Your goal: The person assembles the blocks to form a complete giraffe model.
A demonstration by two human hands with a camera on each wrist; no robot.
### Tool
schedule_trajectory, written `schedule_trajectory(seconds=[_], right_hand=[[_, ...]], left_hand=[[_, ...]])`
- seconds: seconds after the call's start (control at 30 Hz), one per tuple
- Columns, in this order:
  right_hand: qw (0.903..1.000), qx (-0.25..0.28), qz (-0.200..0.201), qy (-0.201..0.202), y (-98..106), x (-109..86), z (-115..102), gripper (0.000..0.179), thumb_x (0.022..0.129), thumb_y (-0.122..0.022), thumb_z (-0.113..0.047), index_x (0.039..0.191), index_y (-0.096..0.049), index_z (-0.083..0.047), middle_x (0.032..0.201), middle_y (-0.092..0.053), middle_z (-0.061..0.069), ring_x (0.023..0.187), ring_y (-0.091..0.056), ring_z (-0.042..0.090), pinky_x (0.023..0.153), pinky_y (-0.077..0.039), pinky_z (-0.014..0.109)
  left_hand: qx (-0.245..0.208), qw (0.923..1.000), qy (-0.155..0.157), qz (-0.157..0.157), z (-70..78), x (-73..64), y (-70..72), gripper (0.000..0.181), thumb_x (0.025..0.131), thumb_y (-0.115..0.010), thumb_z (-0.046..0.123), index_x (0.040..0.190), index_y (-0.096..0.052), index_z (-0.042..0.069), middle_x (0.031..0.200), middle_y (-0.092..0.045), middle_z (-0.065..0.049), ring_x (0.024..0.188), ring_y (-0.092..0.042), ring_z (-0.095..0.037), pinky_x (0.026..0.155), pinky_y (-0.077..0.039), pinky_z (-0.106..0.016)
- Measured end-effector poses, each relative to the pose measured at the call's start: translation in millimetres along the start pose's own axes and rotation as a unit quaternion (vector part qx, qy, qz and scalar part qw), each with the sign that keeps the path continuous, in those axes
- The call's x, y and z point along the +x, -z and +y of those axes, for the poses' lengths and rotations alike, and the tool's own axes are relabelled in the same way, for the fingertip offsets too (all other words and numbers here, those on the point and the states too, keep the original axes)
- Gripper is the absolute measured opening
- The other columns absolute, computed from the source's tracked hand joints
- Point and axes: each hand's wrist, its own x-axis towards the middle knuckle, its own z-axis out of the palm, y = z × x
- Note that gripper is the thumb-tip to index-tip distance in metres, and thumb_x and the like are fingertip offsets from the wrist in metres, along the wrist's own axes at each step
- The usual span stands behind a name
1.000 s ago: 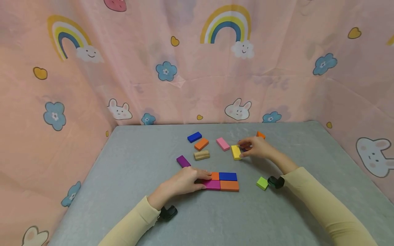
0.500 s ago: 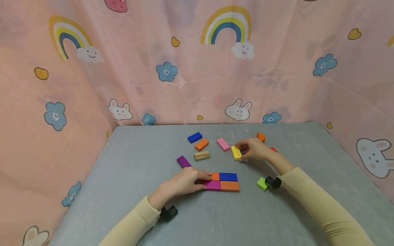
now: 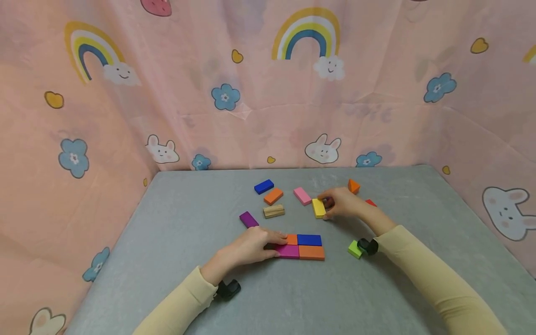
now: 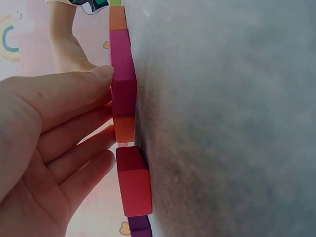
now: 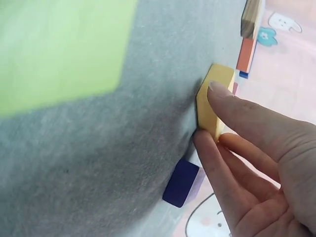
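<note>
Nearest us, at the left end of a snug four-block group, the left hand rests just as it did a second ago: thumb on the magenta block, fingers spread apart from it and reaching the adjoining orange block. A second orange block and a blue block complete the group on its right; further right lies the lime block.

Beyond, we see the change. The right hand has closed its thumb and fingertips on the yellow block, which now sits slightly closer to the pink block on its left. We judge that reaching has turned into holding; whether the block has left the table we cannot tell. The arm's shift also uncovers a red piece to the right.

As for the views, the left wrist shows a red block just beside the little finger, which the head view loses behind the left hand. Farther off, the right wrist shows a dark violet block right of the yellow one, hidden from above by the right hand.
</note>
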Motion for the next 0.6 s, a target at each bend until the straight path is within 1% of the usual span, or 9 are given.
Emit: schedule_trajectory(seconds=[0.17, 0.3, 0.4, 0.6], right_hand=[[0.9998, -0.017, 0.008, 0.005, -1, -1.5, -2, 0.059, 0.072, -0.083, -0.023, 0.120, -0.061, 0.003, 0.107, -0.065, 0.017, 0.091, -0.063, 0.025, 0.081, -0.056, 0.038], [0.9995, -0.018, 0.023, 0.012, 1, -8.1, -6, 0.058, 0.072, -0.083, -0.024, 0.119, -0.062, 0.002, 0.108, -0.065, 0.017, 0.093, -0.064, 0.026, 0.082, -0.055, 0.040], [0.9991, -0.010, 0.035, 0.020, 3, -16.2, -10, 0.057, 0.071, -0.084, -0.024, 0.117, -0.062, 0.001, 0.109, -0.065, 0.016, 0.094, -0.064, 0.027, 0.081, -0.056, 0.040], [0.9980, 0.036, 0.044, 0.028, 6, -37.3, -18, 0.060, 0.070, -0.085, -0.025, 0.118, -0.061, 0.001, 0.110, -0.064, 0.015, 0.099, -0.064, 0.029, 0.081, -0.056, 0.038]], left_hand=[[0.002, 1.0000, 0.001, -0.003, -0.4, 0.4, -0.6, 0.038, 0.088, -0.068, 0.026, 0.125, -0.064, 0.018, 0.124, -0.064, 0.004, 0.120, -0.056, -0.006, 0.098, -0.047, -0.027], [0.002, 1.0000, 0.000, -0.003, -0.5, 0.7, -0.8, 0.038, 0.088, -0.068, 0.026, 0.125, -0.064, 0.018, 0.124, -0.064, 0.004, 0.120, -0.056, -0.006, 0.098, -0.047, -0.027], [0.002, 1.0000, 0.000, -0.002, 0.0, 0.3, -0.2, 0.037, 0.088, -0.068, 0.026, 0.124, -0.065, 0.018, 0.124, -0.064, 0.004, 0.120, -0.056, -0.007, 0.098, -0.047, -0.027], [0.004, 1.0000, -0.002, -0.002, 0.6, -0.4, 1.2, 0.037, 0.088, -0.068, 0.025, 0.124, -0.065, 0.017, 0.123, -0.065, 0.003, 0.119, -0.057, -0.007, 0.097, -0.048, -0.028]])
